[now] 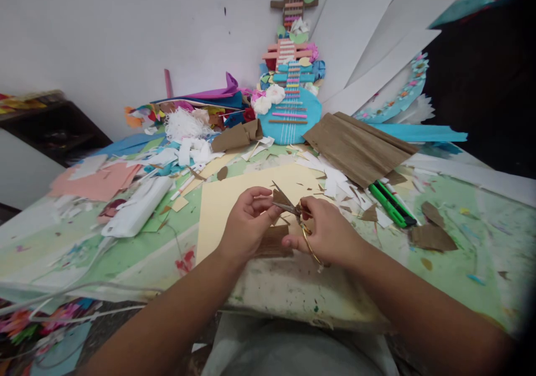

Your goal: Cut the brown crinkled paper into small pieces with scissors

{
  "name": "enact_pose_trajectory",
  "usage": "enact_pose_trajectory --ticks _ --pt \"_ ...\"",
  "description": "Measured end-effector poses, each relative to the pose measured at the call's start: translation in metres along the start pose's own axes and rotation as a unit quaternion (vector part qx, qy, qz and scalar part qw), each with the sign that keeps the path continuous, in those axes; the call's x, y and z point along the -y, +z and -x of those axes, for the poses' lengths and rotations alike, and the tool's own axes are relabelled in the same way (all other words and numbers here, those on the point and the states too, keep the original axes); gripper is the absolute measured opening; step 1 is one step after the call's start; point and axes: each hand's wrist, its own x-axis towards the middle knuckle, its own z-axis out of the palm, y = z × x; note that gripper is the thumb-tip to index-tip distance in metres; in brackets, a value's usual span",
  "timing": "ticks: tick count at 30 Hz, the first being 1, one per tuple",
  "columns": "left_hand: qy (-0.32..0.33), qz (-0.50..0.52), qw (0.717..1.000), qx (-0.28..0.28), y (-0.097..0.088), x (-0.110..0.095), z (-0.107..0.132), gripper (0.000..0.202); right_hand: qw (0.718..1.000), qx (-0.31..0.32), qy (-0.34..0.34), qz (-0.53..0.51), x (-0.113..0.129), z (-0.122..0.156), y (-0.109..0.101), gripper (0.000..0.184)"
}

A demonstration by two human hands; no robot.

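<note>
Brown paper scrap [280, 196], head view: over the cream sheet [218, 208], at the gold-handled scissors [297, 210], apparently pinched by my left hand [250, 220]. Likely light, limp, easily torn; hold an edge. Fingers of my right hand [329, 228] curl round the handles. Gripped edge hidden; blade contact unclear.

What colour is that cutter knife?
The cutter knife is bright green with black parts; the head view shows it best.
</note>
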Motion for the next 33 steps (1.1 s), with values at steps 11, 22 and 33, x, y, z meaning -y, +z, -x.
enact_pose_trajectory --ticks 11,22,33 --pt "0.011 -0.015 1.000 -0.021 0.0000 -0.0001 0.0012 0.028 1.000 0.013 -0.019 0.012 0.0015 -0.0017 -0.0017 0.040" --pt "0.028 -0.016 0.999 -0.019 -0.0027 0.0013 -0.0009 0.028 1.000 0.005 -0.008 0.009 -0.0043 -0.0012 0.0003 0.041" --pt "0.024 -0.041 0.999 -0.026 -0.0038 0.0022 -0.0010 0.039 1.000 0.009 0.020 0.017 -0.0021 -0.0008 -0.0028 0.042"
